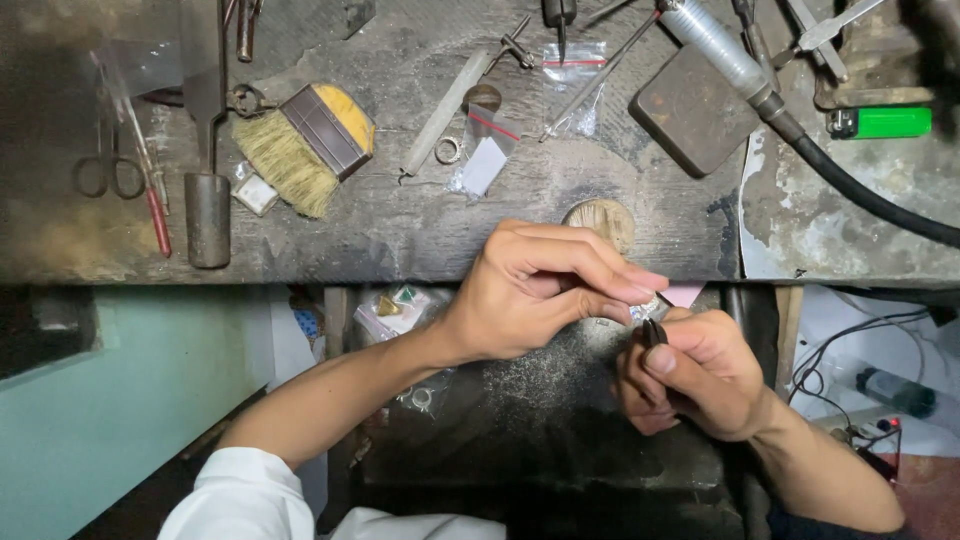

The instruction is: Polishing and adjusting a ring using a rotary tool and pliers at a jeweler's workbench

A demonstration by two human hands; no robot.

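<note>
Left hand (530, 290): fingers pinched on a small shiny piece (645, 306), perhaps a ring.
Right hand (700, 375): fingers closed around a dark tool (653, 332), tip just below the piece.
Worktop (400, 220): brush (305, 145) well apart.

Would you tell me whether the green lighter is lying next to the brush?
No, the green lighter lies at the bench's far right, while the brush lies toward the left.
</note>
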